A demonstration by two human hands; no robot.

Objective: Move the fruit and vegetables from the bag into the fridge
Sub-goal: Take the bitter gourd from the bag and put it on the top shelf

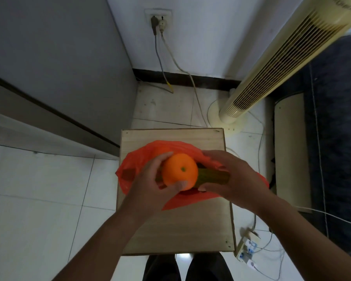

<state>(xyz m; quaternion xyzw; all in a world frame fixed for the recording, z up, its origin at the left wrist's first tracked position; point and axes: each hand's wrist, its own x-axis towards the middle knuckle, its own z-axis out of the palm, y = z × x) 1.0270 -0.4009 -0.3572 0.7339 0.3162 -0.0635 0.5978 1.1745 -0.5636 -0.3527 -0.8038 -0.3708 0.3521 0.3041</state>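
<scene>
Both hands loaded, over the bag.
- Left hand (148,183): fingers and thumb wrapped round the orange (179,171), stem dimple up. Orange is lifted clear of the bag (134,159) and sits above the cucumber.
- Right hand (235,179): curled round the right end of the cucumber (213,176), which runs level, left-right. Its left end is hidden behind the orange, so I can't tell if it's fully out of the bag.
- Bag lies open across the middle of the wooden stand (170,136), spilling over the left and right edges. Far edge strip and near half are bare wood.
- One item per hand looks like one trip instead of two.
- Grey fridge (59,57) stands off the stand's far-left corner, and I see no open door. With both hands full, my guess is that one item has to shift before the door can be pulled.
- Can't see what else is in the bag.
</scene>
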